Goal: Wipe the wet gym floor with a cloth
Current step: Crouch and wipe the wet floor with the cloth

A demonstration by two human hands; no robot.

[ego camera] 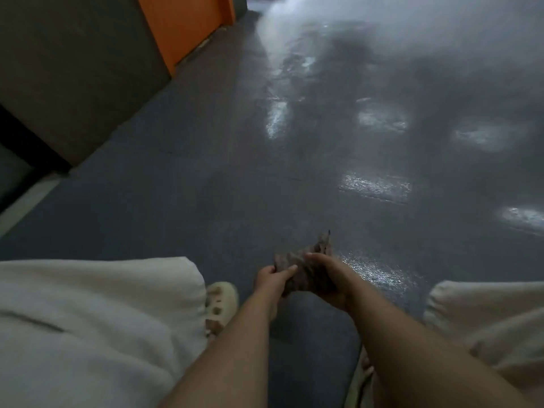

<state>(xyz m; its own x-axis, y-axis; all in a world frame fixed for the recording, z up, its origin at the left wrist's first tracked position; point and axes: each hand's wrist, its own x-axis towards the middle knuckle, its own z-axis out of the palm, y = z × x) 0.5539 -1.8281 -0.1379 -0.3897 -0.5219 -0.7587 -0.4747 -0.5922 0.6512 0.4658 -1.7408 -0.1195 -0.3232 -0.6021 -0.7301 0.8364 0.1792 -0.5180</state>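
A crumpled brownish cloth (306, 267) is held above the dark gym floor (182, 178), low in the middle of the view. My left hand (272, 279) pinches its near left end. My right hand (328, 279) grips the bunched cloth from the right and below. One corner of the cloth points up and away from me. Shiny wet patches (374, 187) lie on the floor ahead and to the right, one right beside my right hand.
My knees in pale trousers (88, 319) frame the view left and right, with a cream sandal (220, 301) on my left foot. A grey wall (73, 69) and an orange panel (185, 25) stand at the upper left.
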